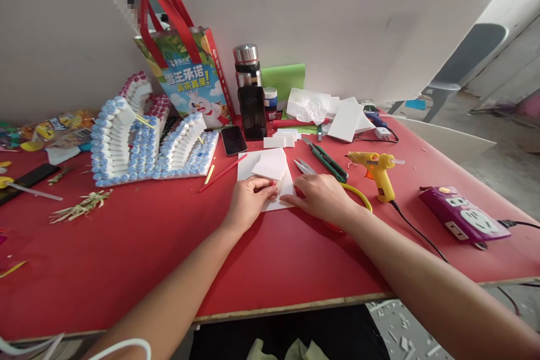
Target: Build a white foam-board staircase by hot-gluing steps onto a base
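Observation:
My left hand (252, 198) is closed in a pinch over white paper, thumb and forefinger together. A bit of red shows at its fingertips, too small to make out. Just beyond those fingers a small white card piece (270, 166) lies on a larger white sheet (247, 166). My right hand (323, 194) rests flat with its fingers apart, the thumb on the sheet's right edge. Under this hand lie scissors (304, 166), blades showing to the left and a yellow handle loop to the right; the hand hides their middle.
Right of my hands are a green cutter (327, 160), a yellow glue gun (375, 171) and a purple power strip (464, 214). A phone (233, 140), a flask (247, 62), a blue-and-white model (126, 149) and a bag (185, 76) stand or lie farther back.

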A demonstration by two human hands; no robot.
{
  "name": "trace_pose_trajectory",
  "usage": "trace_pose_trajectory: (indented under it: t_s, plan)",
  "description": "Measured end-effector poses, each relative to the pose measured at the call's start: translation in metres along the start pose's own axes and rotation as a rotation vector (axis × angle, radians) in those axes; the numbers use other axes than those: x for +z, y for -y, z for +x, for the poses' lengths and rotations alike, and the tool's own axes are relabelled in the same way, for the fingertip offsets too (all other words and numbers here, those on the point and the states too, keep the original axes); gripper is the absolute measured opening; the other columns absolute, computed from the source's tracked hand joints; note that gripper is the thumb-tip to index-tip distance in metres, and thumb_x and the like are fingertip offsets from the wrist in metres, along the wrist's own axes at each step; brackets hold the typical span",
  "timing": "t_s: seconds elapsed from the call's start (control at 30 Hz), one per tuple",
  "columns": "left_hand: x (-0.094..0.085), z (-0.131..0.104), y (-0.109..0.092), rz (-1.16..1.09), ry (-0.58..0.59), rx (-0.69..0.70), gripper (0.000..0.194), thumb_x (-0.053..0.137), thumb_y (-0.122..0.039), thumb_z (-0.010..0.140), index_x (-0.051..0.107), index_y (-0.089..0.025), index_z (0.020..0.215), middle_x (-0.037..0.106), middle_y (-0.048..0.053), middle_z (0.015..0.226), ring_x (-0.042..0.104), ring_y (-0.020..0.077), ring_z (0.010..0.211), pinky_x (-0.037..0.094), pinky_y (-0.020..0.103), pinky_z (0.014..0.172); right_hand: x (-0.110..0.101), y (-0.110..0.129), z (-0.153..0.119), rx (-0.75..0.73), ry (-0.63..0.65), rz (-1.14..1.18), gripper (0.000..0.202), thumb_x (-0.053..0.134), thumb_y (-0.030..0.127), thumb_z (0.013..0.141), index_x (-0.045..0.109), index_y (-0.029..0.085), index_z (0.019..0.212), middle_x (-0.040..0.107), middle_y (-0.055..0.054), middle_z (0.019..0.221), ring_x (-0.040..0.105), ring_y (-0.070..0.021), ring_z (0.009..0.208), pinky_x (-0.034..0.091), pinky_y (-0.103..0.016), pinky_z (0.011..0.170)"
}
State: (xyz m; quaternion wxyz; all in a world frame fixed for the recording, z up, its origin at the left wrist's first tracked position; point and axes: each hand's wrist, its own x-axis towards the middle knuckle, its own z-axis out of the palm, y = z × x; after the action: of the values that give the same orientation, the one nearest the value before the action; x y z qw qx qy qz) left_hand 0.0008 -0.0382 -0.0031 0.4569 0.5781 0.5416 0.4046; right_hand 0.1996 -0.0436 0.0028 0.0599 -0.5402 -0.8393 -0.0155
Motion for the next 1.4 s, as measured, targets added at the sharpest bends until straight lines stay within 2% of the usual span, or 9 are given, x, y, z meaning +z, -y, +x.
trace_pose_trajectory:
  t_s: [0.3, 0.47, 0.57, 0.63, 0.73, 0.83, 0.93, 1.27, 1.4]
  plan:
    - [0.0, 0.003, -0.01, -0.101, 0.016, -0.137, 0.014, 0.08, -0.027, 0.072, 0.08, -0.015, 0.079, 0.076, 0.007, 0.07, 0.075, 0.0262, 0.074, 0.061, 0.041, 0.081, 0.0, -0.001, 0.0, -0.002, -0.004, 0.007, 0.06, 0.039, 0.067, 0.099, 0.063, 0.016, 0.08, 0.067, -0.007, 0.078, 0.059, -0.0182, 0.067, 0.019, -0.03, 0.054]
    - [0.001, 0.003, -0.009, -0.112, 0.016, -0.139, 0.019, 0.083, -0.03, 0.07, 0.081, -0.014, 0.082, 0.075, 0.006, 0.068, 0.073, 0.0247, 0.072, 0.061, 0.04, 0.081, 0.0, -0.001, 0.0, -0.005, 0.011, 0.01, 0.058, 0.04, 0.065, 0.1, 0.064, 0.015, 0.083, 0.067, -0.008, 0.079, 0.06, -0.0185, 0.068, 0.02, -0.03, 0.055]
    - [0.002, 0.003, -0.006, -0.072, 0.011, -0.102, 0.019, 0.082, -0.031, 0.071, 0.082, -0.015, 0.081, 0.074, 0.005, 0.067, 0.071, 0.0221, 0.069, 0.06, 0.037, 0.079, 0.0, -0.001, 0.0, 0.012, 0.015, 0.005, 0.052, 0.045, 0.061, 0.1, 0.065, 0.016, 0.084, 0.068, -0.007, 0.079, 0.06, -0.0186, 0.069, 0.019, -0.03, 0.055]
    - [0.003, 0.002, -0.005, -0.015, 0.008, -0.055, 0.016, 0.08, -0.032, 0.072, 0.08, -0.016, 0.074, 0.072, 0.004, 0.068, 0.069, 0.0211, 0.071, 0.059, 0.034, 0.075, -0.001, -0.001, 0.0, 0.017, 0.017, 0.005, 0.05, 0.047, 0.06, 0.1, 0.065, 0.016, 0.084, 0.068, -0.007, 0.079, 0.059, -0.0183, 0.069, 0.019, -0.03, 0.055]
    - [0.004, 0.0, -0.003, 0.099, -0.003, 0.041, 0.024, 0.076, -0.035, 0.077, 0.074, -0.018, 0.06, 0.073, 0.005, 0.081, 0.068, 0.022, 0.079, 0.057, 0.031, 0.07, -0.002, 0.0, 0.0, 0.02, 0.029, 0.013, 0.05, 0.046, 0.06, 0.1, 0.065, 0.016, 0.085, 0.068, -0.007, 0.08, 0.059, -0.0179, 0.069, 0.019, -0.03, 0.055]
    - [0.005, -0.002, 0.0, 0.167, -0.029, 0.125, 0.018, 0.072, -0.032, 0.08, 0.077, -0.019, 0.07, 0.075, 0.006, 0.098, 0.069, 0.0228, 0.088, 0.056, 0.031, 0.079, -0.004, 0.0, 0.0, 0.027, 0.037, 0.008, 0.05, 0.045, 0.059, 0.1, 0.065, 0.015, 0.085, 0.069, -0.008, 0.082, 0.059, -0.018, 0.07, 0.019, -0.03, 0.055]
    - [0.007, -0.004, 0.004, 0.176, -0.03, 0.184, 0.013, 0.071, -0.029, 0.083, 0.081, -0.021, 0.084, 0.076, 0.006, 0.101, 0.07, 0.0239, 0.097, 0.054, 0.031, 0.086, -0.004, 0.0, 0.0, 0.027, 0.032, 0.011, 0.05, 0.045, 0.059, 0.101, 0.064, 0.016, 0.084, 0.068, -0.008, 0.082, 0.059, -0.0178, 0.07, 0.019, -0.029, 0.055]
    - [0.012, -0.011, 0.008, 0.32, -0.038, 0.322, 0.021, 0.061, -0.031, 0.093, 0.076, -0.021, 0.083, 0.072, 0.005, 0.092, 0.068, 0.0208, 0.086, 0.048, 0.028, 0.073, -0.001, 0.0, 0.0, 0.039, 0.008, 0.025, 0.047, 0.048, 0.057, 0.1, 0.063, 0.016, 0.083, 0.066, -0.006, 0.08, 0.056, -0.0162, 0.067, 0.019, -0.029, 0.053]
    - [0.008, -0.015, 0.01, 0.404, -0.042, 0.357, 0.022, 0.057, -0.03, 0.096, 0.075, -0.021, 0.087, 0.072, 0.007, 0.096, 0.067, 0.022, 0.09, 0.048, 0.03, 0.077, 0.0, -0.002, -0.001, 0.038, 0.002, 0.037, 0.047, 0.049, 0.058, 0.099, 0.063, 0.016, 0.082, 0.067, -0.006, 0.08, 0.055, -0.0166, 0.068, 0.02, -0.029, 0.054]
